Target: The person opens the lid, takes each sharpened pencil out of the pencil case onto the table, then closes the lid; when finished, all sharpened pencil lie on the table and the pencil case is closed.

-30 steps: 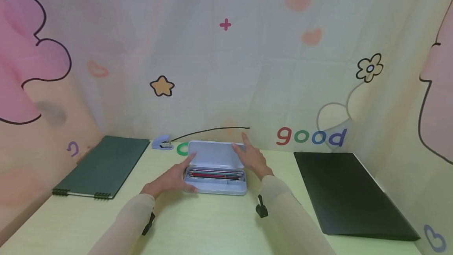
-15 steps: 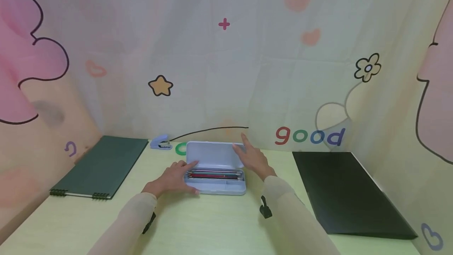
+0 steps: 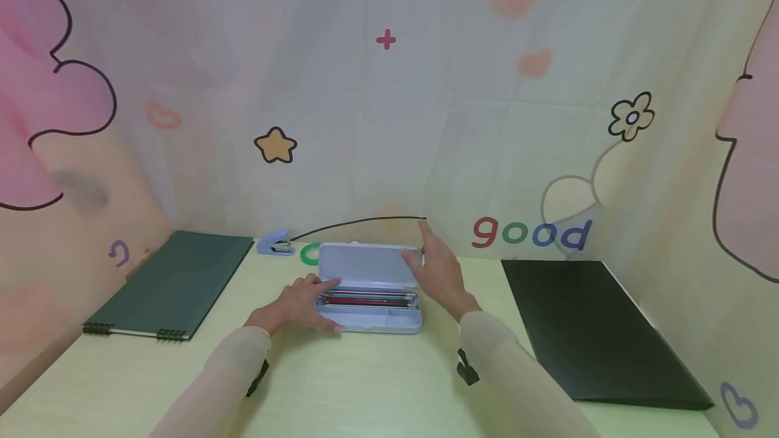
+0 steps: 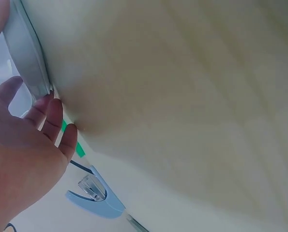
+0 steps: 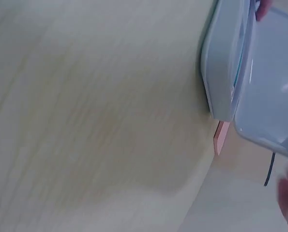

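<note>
Head view, frame centre: left hand (image 3: 296, 304) rests flat on the open pencil case (image 3: 370, 289). Right hand (image 3: 439, 274), fingers spread, has risen beside its lid, which now stands upright.

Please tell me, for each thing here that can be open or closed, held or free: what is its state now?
Pencil case: open, lid raised, pencils inside.
Left hand: rests on the case's left end, fingers straight.
Right hand: open, at the lid's right edge.
Green notebook: closed, flat.
Black folder: closed, flat.
Stapler: untouched, by the wall.

Pale table (image 3: 377, 384) with pencil case (image 3: 370, 288), notebook (image 3: 176, 284), folder (image 3: 584, 323), stapler (image 3: 272, 243).
</note>
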Demonstrator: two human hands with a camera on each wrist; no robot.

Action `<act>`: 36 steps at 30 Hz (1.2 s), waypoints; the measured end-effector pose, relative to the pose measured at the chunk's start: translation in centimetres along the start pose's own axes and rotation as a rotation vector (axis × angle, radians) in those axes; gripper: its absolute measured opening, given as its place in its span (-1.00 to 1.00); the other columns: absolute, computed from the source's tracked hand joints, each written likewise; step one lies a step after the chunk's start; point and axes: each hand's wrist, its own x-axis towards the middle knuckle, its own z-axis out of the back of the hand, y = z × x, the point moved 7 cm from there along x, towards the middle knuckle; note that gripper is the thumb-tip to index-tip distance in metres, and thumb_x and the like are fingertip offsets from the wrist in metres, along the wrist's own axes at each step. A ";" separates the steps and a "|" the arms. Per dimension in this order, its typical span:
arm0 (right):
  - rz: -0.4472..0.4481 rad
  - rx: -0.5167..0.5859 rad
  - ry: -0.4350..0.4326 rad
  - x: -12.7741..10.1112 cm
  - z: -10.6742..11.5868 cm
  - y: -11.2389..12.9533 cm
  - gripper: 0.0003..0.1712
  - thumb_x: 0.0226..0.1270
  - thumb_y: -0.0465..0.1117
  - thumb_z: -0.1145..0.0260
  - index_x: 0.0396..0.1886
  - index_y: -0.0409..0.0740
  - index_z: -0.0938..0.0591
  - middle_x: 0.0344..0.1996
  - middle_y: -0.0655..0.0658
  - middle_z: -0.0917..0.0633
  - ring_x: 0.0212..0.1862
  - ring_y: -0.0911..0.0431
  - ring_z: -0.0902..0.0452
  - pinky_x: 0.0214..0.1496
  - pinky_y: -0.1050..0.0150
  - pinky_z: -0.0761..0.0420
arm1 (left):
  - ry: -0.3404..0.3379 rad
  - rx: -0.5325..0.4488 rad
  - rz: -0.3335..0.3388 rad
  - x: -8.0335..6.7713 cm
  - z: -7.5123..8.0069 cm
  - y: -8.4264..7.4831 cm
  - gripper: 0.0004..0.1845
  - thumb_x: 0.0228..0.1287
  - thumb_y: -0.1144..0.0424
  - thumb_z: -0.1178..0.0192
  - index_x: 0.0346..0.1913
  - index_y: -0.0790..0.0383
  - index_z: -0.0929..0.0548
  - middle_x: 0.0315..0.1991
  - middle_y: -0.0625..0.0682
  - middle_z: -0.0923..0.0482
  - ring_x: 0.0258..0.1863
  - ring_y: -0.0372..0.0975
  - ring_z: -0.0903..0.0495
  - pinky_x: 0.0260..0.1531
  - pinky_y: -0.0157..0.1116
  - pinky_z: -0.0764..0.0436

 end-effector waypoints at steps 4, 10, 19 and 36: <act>0.078 -0.021 -0.149 -0.5 0.9 1.1 -0.22 0.37 0.06 -0.32 0.49 -0.05 -0.31 -0.07 -0.22 -0.56 -0.12 -0.07 -0.45 -0.20 0.11 -0.51 | 0.016 0.002 -0.006 0.0 -0.1 0.1 0.12 -0.17 -0.30 -0.53 0.51 -0.04 -0.31 0.25 0.18 -0.35 0.16 0.02 -0.33 0.18 0.05 -0.37; 0.170 0.010 -0.212 -0.9 1.1 2.3 -0.29 0.31 -0.04 -0.40 0.41 -0.05 -0.39 0.08 -0.23 -0.54 0.10 -0.11 -0.46 0.10 -0.03 -0.54 | 0.025 0.006 0.016 0.2 0.0 0.4 0.11 -0.18 -0.28 -0.54 0.51 -0.06 -0.32 0.20 0.16 -0.36 0.14 0.00 -0.33 0.14 0.01 -0.37; 0.353 0.002 -0.054 -2.2 -1.3 4.5 -0.19 0.20 -0.04 -0.52 0.41 -0.05 -0.41 0.06 -0.17 -0.58 0.08 -0.04 -0.54 0.13 0.08 -0.64 | 0.049 0.011 0.037 0.5 -0.1 0.4 0.11 -0.18 -0.29 -0.54 0.51 -0.09 -0.31 0.21 0.16 -0.35 0.16 0.02 -0.34 0.19 0.06 -0.39; 0.320 -0.018 0.401 -3.2 -6.7 5.1 -0.31 0.31 -0.14 -0.43 0.41 -0.02 -0.42 -0.16 -0.02 -0.70 -0.07 0.08 -0.57 0.14 0.09 -0.58 | 0.029 0.024 -0.003 0.4 0.1 0.2 0.09 -0.17 -0.26 -0.55 0.49 -0.04 -0.34 0.17 0.16 -0.37 0.08 -0.01 -0.37 0.13 0.05 -0.39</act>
